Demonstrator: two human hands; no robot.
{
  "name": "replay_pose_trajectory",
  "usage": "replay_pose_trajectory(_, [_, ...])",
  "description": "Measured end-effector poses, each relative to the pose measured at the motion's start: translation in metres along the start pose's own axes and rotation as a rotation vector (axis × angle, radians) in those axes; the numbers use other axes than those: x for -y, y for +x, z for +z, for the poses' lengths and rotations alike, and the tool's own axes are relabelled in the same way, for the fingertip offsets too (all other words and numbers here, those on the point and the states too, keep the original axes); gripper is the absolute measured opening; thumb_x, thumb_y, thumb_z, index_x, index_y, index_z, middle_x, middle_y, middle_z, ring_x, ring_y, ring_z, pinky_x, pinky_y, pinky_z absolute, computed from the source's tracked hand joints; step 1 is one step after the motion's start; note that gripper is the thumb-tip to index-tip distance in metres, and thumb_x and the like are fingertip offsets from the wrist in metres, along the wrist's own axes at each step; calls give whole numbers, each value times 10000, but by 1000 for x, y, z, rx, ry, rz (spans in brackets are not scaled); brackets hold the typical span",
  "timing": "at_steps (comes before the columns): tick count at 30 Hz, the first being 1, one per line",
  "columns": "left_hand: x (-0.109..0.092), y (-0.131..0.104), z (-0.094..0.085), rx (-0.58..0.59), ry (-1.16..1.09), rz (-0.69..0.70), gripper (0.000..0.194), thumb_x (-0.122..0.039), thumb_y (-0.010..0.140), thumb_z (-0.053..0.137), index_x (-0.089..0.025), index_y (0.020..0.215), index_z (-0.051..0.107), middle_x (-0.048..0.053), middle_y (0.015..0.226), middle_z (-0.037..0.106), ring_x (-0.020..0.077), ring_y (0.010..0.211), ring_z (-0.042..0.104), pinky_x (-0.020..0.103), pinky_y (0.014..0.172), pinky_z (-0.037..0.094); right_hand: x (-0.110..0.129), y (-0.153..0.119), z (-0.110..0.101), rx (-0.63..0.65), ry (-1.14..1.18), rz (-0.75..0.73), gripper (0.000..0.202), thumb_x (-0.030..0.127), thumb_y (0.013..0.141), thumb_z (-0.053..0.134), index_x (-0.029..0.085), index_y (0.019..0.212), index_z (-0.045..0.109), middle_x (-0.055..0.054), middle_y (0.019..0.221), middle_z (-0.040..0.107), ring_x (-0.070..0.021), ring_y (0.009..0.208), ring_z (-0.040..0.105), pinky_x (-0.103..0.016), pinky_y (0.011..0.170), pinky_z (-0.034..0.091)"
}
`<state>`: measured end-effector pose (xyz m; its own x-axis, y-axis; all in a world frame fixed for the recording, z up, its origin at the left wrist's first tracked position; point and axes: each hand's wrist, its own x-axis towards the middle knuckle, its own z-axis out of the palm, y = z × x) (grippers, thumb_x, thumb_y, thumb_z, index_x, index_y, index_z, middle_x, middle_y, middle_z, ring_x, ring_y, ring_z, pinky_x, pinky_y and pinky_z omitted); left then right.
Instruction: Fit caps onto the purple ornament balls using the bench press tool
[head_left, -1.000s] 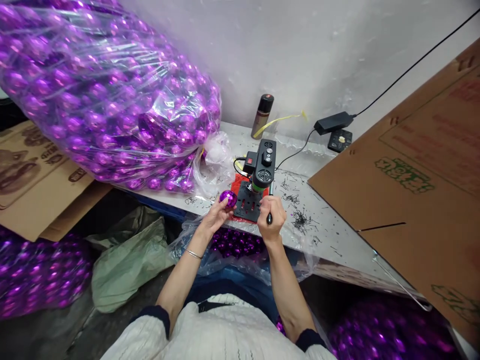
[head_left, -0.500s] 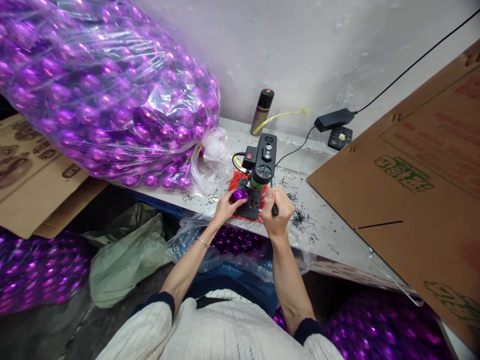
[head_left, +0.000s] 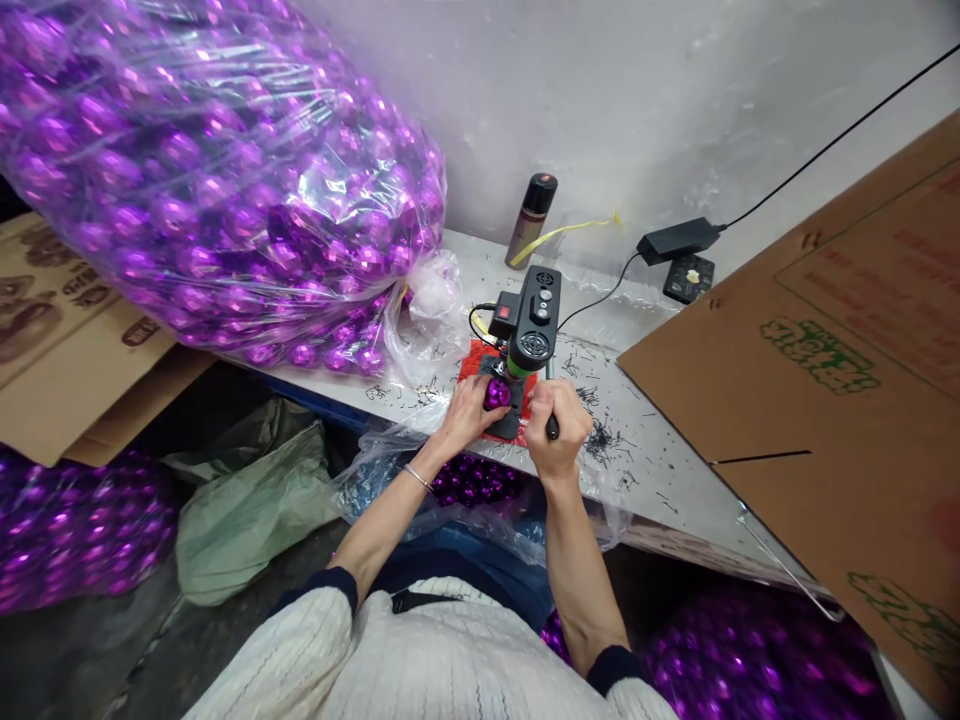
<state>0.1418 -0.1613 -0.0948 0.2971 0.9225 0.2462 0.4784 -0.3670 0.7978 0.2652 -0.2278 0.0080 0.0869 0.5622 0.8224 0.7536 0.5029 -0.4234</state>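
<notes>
A shiny purple ball ornament (head_left: 497,393) is in the fingers of my left hand (head_left: 466,412), low in front of a small black bench machine (head_left: 534,315) with a green ring. My right hand (head_left: 556,425) is wrapped round a lever handle (head_left: 553,428) at the machine's right side; only its black end shows. The machine's dark base plate (head_left: 508,425) rests on a red mat (head_left: 469,372). Under the table edge, in a plastic-lined opening before me, lie many more purple balls (head_left: 478,482).
A big clear bag of purple balls (head_left: 247,200) leans at the left. Behind the machine stand a spray can (head_left: 532,220) and a power adapter (head_left: 679,240). A large cardboard box (head_left: 810,400) blocks the right. Short black scraps (head_left: 600,437) litter the table (head_left: 652,480).
My left hand has shifted right with the purple ball, bringing it closer under the machine's head. The right hand stays on the lever handle. The view has moved slightly.
</notes>
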Motion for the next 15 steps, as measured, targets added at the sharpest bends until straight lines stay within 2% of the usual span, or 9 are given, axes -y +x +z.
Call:
replay_pose_trajectory(7, [4,-6,14,-55,-173,-13,639,-409,781,785,-215,1342,549,127,1248,630,321,1183,574,464,1052,414,-1,-2,0,-6,-1,-19,224,167,972,433,214,775,528,-16,699,591,-125,664,565,-279,641,439])
replay_pose_trajectory(11, [8,-11,15,-53,-181,-38,617,-440,797,766,-210,1329,554,122,1217,656,310,1153,594,459,1050,418,-2,-6,1,-9,-11,-25,209,161,966,432,211,797,544,-22,714,606,-129,679,577,-284,644,442])
replay_pose_trajectory(15, [9,-11,14,-39,-198,-14,614,-448,813,749,-202,1339,550,137,1279,643,309,1193,584,459,1068,404,-4,-16,5,-25,8,-11,202,136,951,440,214,797,542,-22,724,615,-134,697,595,-286,653,457])
